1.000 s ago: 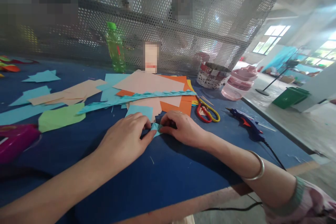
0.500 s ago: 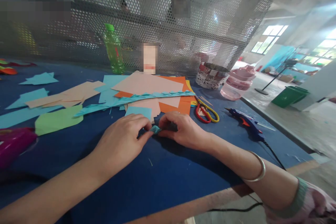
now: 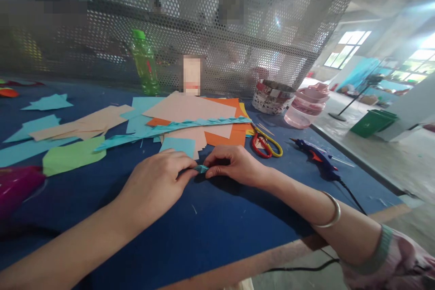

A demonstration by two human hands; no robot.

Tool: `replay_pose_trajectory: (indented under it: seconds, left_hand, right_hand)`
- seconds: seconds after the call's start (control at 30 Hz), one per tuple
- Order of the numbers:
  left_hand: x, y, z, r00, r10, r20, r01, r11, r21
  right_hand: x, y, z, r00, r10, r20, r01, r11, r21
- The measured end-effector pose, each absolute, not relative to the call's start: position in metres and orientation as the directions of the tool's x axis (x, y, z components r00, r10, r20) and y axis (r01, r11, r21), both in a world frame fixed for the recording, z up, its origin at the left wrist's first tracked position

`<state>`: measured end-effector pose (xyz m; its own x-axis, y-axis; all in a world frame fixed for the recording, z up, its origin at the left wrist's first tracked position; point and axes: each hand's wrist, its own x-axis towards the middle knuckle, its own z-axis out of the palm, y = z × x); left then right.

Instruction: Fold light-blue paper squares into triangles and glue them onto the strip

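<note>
A small folded piece of light blue paper is pinched between both my hands just above the dark blue table top. My left hand closes its thumb and fingers on the piece's left end. My right hand, a metal bangle on its wrist, closes its fingertips on the right end. Most of the paper is hidden by my fingers. Just behind my hands lies a light blue paper square.
Sheets of pink, orange, blue and green paper cover the table behind my hands, with a long folded blue strip across them. Red-and-yellow scissors and a blue glue gun lie to the right. A green bottle stands at the mesh screen.
The blue piece has been folded smaller between my fingers and now shows only as a narrow tip. Both hands stay in nearly the same place.
</note>
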<state>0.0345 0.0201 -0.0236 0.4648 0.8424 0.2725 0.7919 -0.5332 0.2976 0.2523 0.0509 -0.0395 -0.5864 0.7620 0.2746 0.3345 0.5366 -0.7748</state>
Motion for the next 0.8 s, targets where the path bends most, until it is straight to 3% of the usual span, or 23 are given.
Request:
replay_pose_trajectory:
  seconds: [0.2, 0.43, 0.8]
  left_hand:
    - [0.0343, 0.0196, -0.0235, 0.477, 0.837, 0.268, 0.794, -0.541, 0.276]
    - [0.034, 0.0188, -0.0252, 0.493, 0.824, 0.278, 0.79, -0.558, 0.254]
    - [0.0337, 0.0173, -0.0246, 0.527, 0.806, 0.27, 0.755, -0.59, 0.286]
  right_hand:
    - [0.2505, 0.0513, -0.0443, -0.554, 0.808, 0.2, 0.3, 0.417, -0.858]
    - [0.2461, 0.0492, -0.0446, -0.535, 0.813, 0.232, 0.336, 0.456, -0.824]
    - [0.2464, 0.0462, -0.0449, -0.592, 0.662, 0.459, 0.422, 0.74, -0.524]
